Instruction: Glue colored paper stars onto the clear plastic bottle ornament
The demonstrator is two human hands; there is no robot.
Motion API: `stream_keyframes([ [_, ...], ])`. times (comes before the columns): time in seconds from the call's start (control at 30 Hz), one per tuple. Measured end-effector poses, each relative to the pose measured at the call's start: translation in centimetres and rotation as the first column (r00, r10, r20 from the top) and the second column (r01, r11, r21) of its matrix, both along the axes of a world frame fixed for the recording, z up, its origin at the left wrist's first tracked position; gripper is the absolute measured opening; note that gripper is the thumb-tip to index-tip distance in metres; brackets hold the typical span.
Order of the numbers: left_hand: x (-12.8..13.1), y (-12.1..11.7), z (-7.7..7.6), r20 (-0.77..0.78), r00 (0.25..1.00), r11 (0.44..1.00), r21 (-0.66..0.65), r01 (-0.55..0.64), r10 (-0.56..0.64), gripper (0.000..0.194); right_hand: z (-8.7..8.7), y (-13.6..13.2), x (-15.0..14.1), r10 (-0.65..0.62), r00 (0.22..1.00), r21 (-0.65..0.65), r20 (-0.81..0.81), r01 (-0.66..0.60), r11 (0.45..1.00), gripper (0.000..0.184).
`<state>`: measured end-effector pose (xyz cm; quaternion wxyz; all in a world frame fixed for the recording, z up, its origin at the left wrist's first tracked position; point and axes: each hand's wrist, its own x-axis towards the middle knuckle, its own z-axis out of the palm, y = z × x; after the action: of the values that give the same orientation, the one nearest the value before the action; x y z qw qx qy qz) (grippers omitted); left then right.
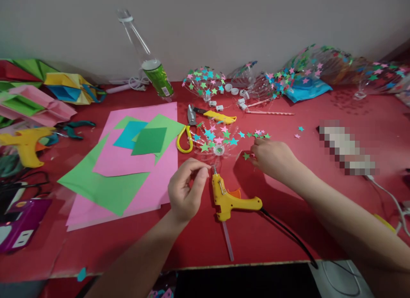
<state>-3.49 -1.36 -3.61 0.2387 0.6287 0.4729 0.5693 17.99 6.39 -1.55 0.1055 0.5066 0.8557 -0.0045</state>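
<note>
My left hand [187, 187] is closed in a pinch, its fingertips beside the metal nozzle of a yellow glue gun [221, 197]. Whatever lies in the pinch is too small to make out. The glue gun rests on its side, a glue stick [228, 242] jutting from its back. To the right, my right hand [272, 157] reaches down over small paper stars [258, 134], fingers bent together at the table; a green star [246, 156] lies by the fingertips. Between and beyond my hands sits a clear plastic bottle piece [218, 150] with splayed strips bearing coloured stars.
Coloured paper sheets [118, 154] cover the left of the red table [272, 242]. Yellow-handled pliers [185, 140] and a yellow cutter [221, 116] lie ahead. A bottle [156, 78] and star-covered plastic pieces [205, 82] stand by the wall. A cord [288, 236] trails right.
</note>
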Motion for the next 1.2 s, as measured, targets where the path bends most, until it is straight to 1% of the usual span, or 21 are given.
stream_keyframes([
  [0.1, 0.0, 0.0, -0.2, 0.027, 0.999, 0.998, -0.053, 0.027, -0.026, 0.013, 0.1, -0.2, -0.4, -0.008, 1.0, -0.003, 0.024, 0.008, 1.0, 0.026],
  [0.27, 0.0, 0.1, -0.2, 0.036, 0.999, 0.998, -0.062, 0.029, -0.027, 0.013, 0.1, -1.1, -1.8, 0.019, 0.998, -0.015, 0.064, -0.018, 1.0, 0.025],
  [0.37, -0.1, 0.1, -0.2, 0.044, 0.999, 0.997, -0.076, 0.031, -0.027, 0.012, 0.1, -1.3, -2.0, 0.032, 0.996, -0.013, 0.078, -0.031, 0.999, 0.028],
  [0.6, 0.0, 0.1, -0.3, 0.046, 0.999, 0.995, -0.099, 0.027, -0.022, 0.012, -0.3, -1.5, -2.1, 0.037, 0.998, 0.014, 0.042, -0.038, 0.999, 0.024],
  [0.77, -0.1, 0.1, -0.4, 0.062, 0.998, 0.994, -0.104, 0.025, -0.019, 0.013, -1.2, -1.9, -2.6, 0.026, 1.0, 0.026, 0.003, -0.026, 0.999, 0.028],
  [0.83, -0.1, 0.1, -0.3, 0.073, 0.997, 0.995, -0.098, 0.02, -0.013, 0.012, -1.2, -1.7, -2.3, 0.011, 1.0, 0.021, -0.014, -0.011, 1.0, 0.027],
  [0.9, -0.1, 0.1, -0.3, 0.083, 0.997, 0.996, -0.09, 0.015, -0.007, 0.012, -0.6, -1.3, -1.6, -0.025, 0.999, 0.026, -0.03, 0.025, 0.999, 0.025],
  [1.0, -0.1, -0.1, -0.1, 0.082, 0.997, 0.997, -0.08, 0.023, -0.016, 0.012, 1.7, -0.9, -0.1, -0.097, 0.993, 0.046, -0.068, 0.1, 0.994, 0.021],
  [1.03, -0.1, -0.2, 0.1, 0.077, 0.997, 0.996, -0.079, 0.035, -0.028, 0.012, 2.7, -1.1, 0.3, -0.112, 0.989, 0.037, -0.101, 0.116, 0.993, 0.018],
  [1.07, -0.1, -0.3, 0.2, 0.068, 0.997, 0.995, -0.08, 0.053, -0.048, 0.012, 3.7, -1.3, 0.6, -0.102, 0.967, -0.02, -0.235, 0.101, 0.995, 0.016],
  [1.1, 0.0, -0.4, 0.4, 0.054, 0.996, 0.993, -0.082, 0.079, -0.075, 0.012, 4.6, -1.8, 0.7, -0.07, 0.915, -0.083, -0.398, 0.04, 0.996, 0.015],
  [1.13, 0.1, -0.5, 0.6, 0.036, 0.993, 0.99, -0.085, 0.116, -0.114, 0.013, 5.3, -2.3, 0.7, -0.026, 0.84, -0.14, -0.542, -0.059, 0.988, 0.015],
  [1.17, 0.1, -0.5, 0.8, 0.013, 0.987, 0.983, -0.09, 0.162, -0.161, 0.014, 5.8, -2.9, 0.4, 0.001, 0.763, -0.177, -0.646, -0.152, 0.972, 0.017],
  [1.2, 0.2, -0.5, 1.1, -0.01, 0.978, 0.973, -0.099, 0.208, -0.21, 0.016, 6.0, -3.5, 0.1, 0.011, 0.697, -0.188, -0.717, -0.208, 0.96, 0.018],
])
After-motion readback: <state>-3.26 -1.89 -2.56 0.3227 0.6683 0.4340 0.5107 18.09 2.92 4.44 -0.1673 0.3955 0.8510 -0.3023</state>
